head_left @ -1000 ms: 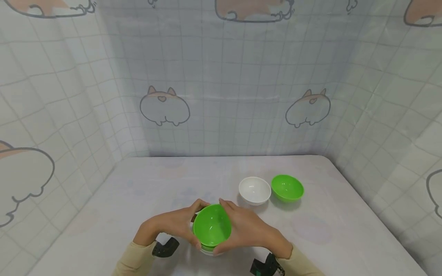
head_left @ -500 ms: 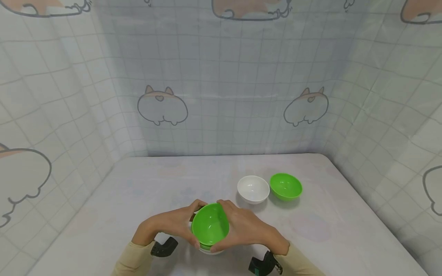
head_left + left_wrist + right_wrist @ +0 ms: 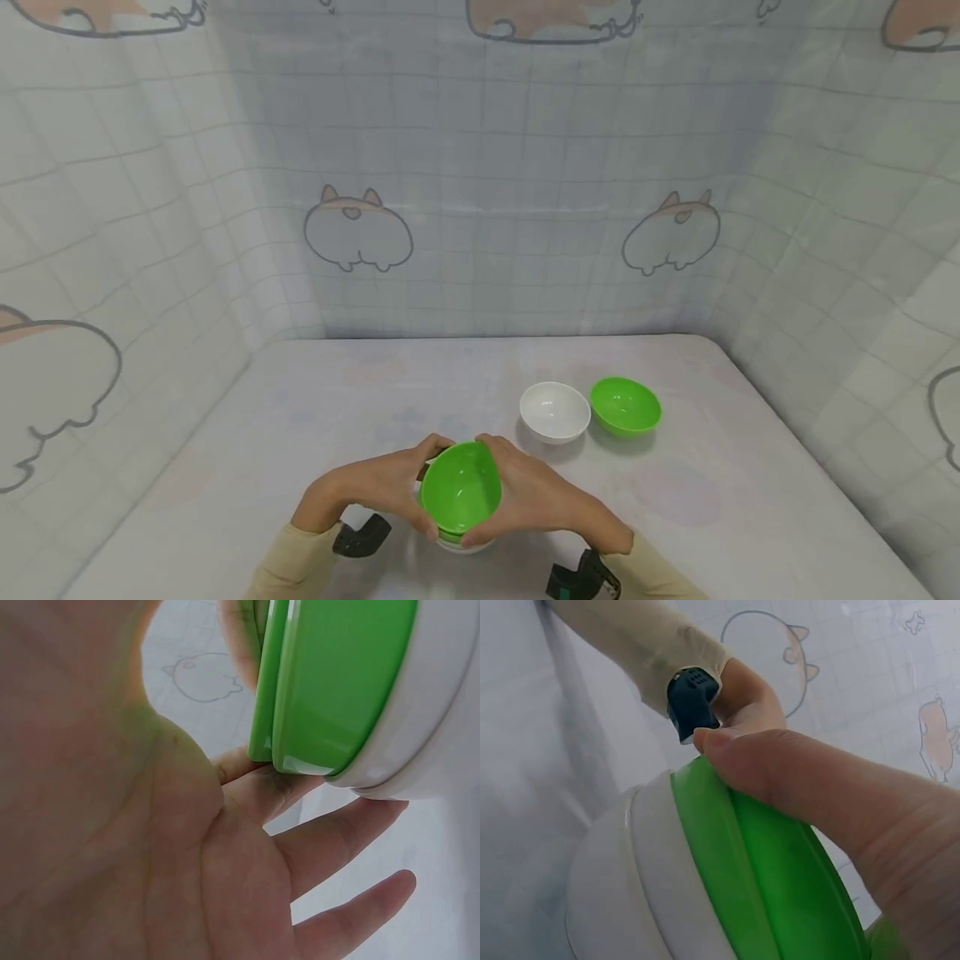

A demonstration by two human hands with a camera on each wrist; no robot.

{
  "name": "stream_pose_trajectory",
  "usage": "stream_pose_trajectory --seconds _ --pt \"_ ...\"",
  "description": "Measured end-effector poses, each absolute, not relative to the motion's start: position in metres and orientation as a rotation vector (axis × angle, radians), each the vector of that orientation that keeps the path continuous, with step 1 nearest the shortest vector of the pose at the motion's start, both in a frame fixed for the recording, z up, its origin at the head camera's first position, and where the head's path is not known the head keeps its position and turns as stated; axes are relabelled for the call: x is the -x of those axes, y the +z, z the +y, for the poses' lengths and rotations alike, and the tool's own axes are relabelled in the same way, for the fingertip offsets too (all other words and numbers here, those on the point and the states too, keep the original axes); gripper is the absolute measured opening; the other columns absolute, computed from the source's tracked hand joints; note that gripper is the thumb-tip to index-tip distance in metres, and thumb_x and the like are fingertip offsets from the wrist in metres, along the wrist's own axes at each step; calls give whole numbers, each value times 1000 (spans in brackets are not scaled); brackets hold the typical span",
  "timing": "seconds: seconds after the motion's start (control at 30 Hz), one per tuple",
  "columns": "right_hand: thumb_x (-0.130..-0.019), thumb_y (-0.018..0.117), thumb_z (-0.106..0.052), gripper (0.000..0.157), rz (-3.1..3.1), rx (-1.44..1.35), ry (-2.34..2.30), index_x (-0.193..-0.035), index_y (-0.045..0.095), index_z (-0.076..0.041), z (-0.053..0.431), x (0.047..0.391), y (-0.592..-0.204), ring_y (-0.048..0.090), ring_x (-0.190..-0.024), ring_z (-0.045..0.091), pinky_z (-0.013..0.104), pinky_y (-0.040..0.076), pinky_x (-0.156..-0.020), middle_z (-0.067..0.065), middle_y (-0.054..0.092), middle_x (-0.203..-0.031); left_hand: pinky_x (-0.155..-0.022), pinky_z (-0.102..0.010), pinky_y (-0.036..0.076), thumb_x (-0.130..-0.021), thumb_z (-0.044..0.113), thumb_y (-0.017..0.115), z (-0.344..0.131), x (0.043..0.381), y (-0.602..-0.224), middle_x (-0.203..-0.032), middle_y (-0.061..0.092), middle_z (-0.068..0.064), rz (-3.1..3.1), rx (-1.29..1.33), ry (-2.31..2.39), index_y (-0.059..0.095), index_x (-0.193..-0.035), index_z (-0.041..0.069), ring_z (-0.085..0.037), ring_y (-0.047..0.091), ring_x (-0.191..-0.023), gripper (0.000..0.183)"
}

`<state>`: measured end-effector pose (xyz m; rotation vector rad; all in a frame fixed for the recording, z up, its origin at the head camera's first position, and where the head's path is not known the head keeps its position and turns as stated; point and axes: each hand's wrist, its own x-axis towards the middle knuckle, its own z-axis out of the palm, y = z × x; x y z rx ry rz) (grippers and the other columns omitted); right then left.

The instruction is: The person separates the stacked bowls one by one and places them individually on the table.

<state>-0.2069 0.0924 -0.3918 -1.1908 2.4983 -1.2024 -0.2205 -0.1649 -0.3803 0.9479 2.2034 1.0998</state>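
A stack of nested bowls stands near the front of the table, with a green bowl [image 3: 461, 490] on top. A second green rim shows just beneath it, and white bowls [image 3: 607, 870] lie lower in the stack. My left hand [image 3: 386, 483] grips the stack from the left, thumb at the near side and fingers round the far side. In the left wrist view its fingers touch the green bowls [image 3: 337, 682] and the white ones below. From the right, my right hand [image 3: 536, 493] grips the upper green bowls, its thumb [image 3: 780, 765] pressed against the green wall.
Behind the stack to the right, a single white bowl [image 3: 554, 412] and a single green bowl [image 3: 626, 407] stand upright side by side. A pale cloth covers the table [image 3: 337, 392]. Tiled-pattern curtains [image 3: 517, 275] enclose the back and both sides.
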Motion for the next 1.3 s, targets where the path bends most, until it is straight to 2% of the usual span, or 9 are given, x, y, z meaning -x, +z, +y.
stream_pose_trajectory --seconds 0.13,0.37,0.57,0.8,1.0,1.3 --pt "-59 85 -60 96 2523 1156 -1199 -135 43 -20 92 207 -389 56 -101 9 27 50 -79 -4 52 -119 -90 -31 47 -73 26 86 -165 221 -379 -133 43 -2 2205 -945 1100 31 -137 11 -14 56 -109 86" --pt "-58 85 -59 95 2539 1120 -1199 -134 44 -20 91 204 -390 56 -100 10 28 50 -78 -4 53 -117 -94 -30 45 -74 27 86 -165 219 -380 -133 44 1 2199 -931 1102 32 -136 13 -16 53 -118 84" --pt "-59 88 -53 91 2485 1153 -1279 -131 47 -17 91 204 -390 56 -102 14 30 51 -82 -1 55 -115 -92 -31 46 -74 28 86 -165 220 -381 -133 45 2 2201 -930 1090 31 -138 15 -14 55 -113 85" --pt "-58 88 -54 96 2524 1131 -1266 -134 44 -15 90 202 -389 55 -103 13 30 51 -82 0 53 -117 -91 -31 47 -74 28 85 -166 220 -381 -133 45 2 2202 -934 1072 30 -139 15 -13 55 -112 86" --pt "-58 89 -52 96 2548 1134 -1300 -135 43 -16 94 201 -382 54 -104 15 32 51 -81 -1 53 -117 -97 -31 42 -71 30 88 -165 219 -381 -130 48 5 2242 -915 1062 31 -139 15 -12 51 -117 89" --pt "-58 89 -53 98 2589 1149 -1383 -136 43 -16 111 199 -368 51 -109 14 37 50 -86 -3 52 -121 -103 -33 38 -70 33 87 -164 218 -379 -140 39 -1 2258 -869 1053 28 -142 11 -23 44 -128 96"
